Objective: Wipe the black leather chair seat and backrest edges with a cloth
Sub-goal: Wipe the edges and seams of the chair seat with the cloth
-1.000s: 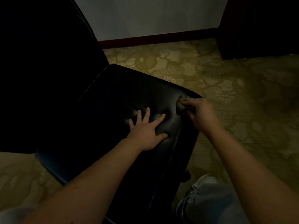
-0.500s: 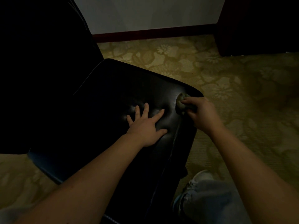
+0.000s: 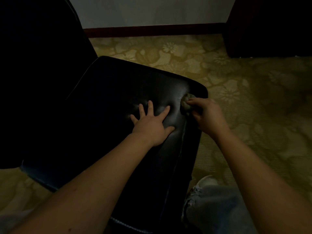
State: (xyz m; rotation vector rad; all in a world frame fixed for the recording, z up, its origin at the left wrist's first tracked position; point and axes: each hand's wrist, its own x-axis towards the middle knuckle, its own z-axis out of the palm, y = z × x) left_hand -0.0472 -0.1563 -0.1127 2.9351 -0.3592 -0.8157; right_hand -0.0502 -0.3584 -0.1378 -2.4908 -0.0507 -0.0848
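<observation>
Nearest, a grey trouser leg (image 3: 219,208) and a pale shoe (image 3: 204,183) stand on the carpet (image 3: 253,115), just beside the right edge of the seat (image 3: 118,92). The seat's near edge runs under the left forearm, and a piped seam follows its right side up toward the far right corner.

The left hand (image 3: 150,125) lies flat on the seat with fingers spread and thumb out, pressing the leather beside that seam. The right hand (image 3: 207,117) is over the seat's right edge, knuckles up, its fingers curled round a bunched greenish cloth (image 3: 184,105). The cloth touches the leather just inside the far right corner, close to the left hand's index fingertip but apart from it.

Right of the seat and beyond it the patterned carpet is open floor. The backrest (image 3: 33,81) rises along the seat's left side as a tall dark mass, closing off that side. Farther back a dark red skirting (image 3: 152,29) runs under a pale wall (image 3: 152,10), and a dark piece of furniture (image 3: 270,26) stands in the far right corner, well apart from the chair.
</observation>
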